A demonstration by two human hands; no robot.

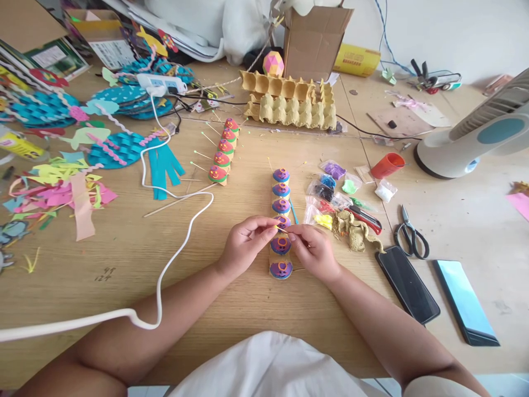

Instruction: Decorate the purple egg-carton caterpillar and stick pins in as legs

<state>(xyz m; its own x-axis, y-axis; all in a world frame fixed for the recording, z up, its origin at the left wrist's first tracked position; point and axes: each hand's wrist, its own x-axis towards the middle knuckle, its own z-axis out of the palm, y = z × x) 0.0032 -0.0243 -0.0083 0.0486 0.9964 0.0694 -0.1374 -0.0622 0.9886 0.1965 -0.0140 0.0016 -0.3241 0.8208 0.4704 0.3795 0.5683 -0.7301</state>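
Note:
My left hand (252, 242) pinches the yellow end of a thin stick (282, 230) between thumb and forefinger. My right hand (312, 248) has its fingertips closed on the stick's other end. Both hands are just above an egg-carton strip (281, 268) whose cups are topped in purple and blue with orange marks; they partly cover its middle cups. Past the strip's far end lies another thin stick with a yellow tip (270, 163). To the left, a second egg-carton strip (223, 160) has red and green cups, with several pale-tipped sticks (201, 152) beside it.
A white cable (188, 237) winds across the left side, near paper scraps (61, 193). At right are bagged clay (324, 220), a utility knife (366, 219), scissors (410, 234), two phones (408, 284) and a fan (475, 127). Egg cartons (297, 113) stand at the back.

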